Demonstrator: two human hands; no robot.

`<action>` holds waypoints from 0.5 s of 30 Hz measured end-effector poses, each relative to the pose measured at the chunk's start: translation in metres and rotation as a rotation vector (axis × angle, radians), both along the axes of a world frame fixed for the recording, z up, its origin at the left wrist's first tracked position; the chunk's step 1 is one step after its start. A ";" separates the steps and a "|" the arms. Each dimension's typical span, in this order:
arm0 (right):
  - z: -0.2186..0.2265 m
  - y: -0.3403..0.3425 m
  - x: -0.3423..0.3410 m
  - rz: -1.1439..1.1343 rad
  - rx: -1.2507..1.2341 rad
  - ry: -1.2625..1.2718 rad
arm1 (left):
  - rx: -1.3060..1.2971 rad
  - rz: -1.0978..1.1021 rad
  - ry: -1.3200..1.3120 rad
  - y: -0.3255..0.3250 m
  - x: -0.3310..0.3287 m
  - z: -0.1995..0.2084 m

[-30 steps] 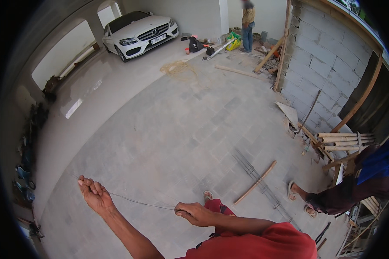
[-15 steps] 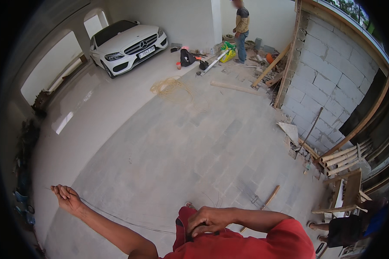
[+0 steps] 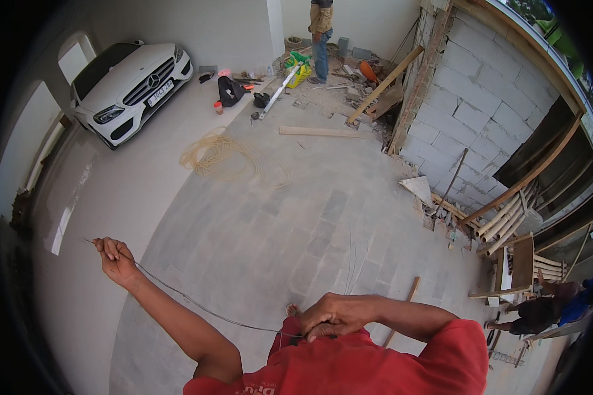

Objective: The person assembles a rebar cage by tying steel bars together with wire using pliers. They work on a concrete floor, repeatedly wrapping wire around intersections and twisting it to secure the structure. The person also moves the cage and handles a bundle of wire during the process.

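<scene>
A thin dark wire (image 3: 201, 307) runs in a sagging curve between my two hands. Out to the left, my left hand (image 3: 116, 262) is closed on one end, and a short tip pokes out past the fingers. My right hand (image 3: 329, 317), its fingers curled, grips the wire close to my red shirt (image 3: 375, 359). Just beyond the right hand, fine wire strands (image 3: 354, 263) stand up over the grey paving (image 3: 277, 243). What lies inside the right palm is hidden.
A coil of pale hose (image 3: 217, 157) and a plank (image 3: 319, 132) lie ahead. Back left stands a white car (image 3: 135, 89). One person (image 3: 321, 46) stands by rubble at the back; another person (image 3: 547, 309) is at far right, near bamboo poles (image 3: 504, 220). A wooden strip (image 3: 402, 309) lies beside me.
The view has turned to the right, so the surroundings sit further left. My left hand is higher in the picture. The wire still stretches between both hands.
</scene>
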State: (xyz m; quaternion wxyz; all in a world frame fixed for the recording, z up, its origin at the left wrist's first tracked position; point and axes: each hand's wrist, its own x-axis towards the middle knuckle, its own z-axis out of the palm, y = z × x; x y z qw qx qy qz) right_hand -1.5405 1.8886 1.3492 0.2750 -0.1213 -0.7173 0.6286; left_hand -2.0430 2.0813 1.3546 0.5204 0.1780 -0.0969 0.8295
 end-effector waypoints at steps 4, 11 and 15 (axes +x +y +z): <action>0.009 0.082 0.108 -1.288 0.220 -0.129 | -0.156 -0.265 -0.068 0.103 0.141 -0.024; -0.135 0.204 0.182 -0.675 0.051 -0.845 | -0.212 -0.494 0.054 0.289 0.288 -0.040; -0.039 0.275 0.160 -0.158 -0.291 -0.069 | -0.360 -0.303 0.050 0.410 0.207 -0.082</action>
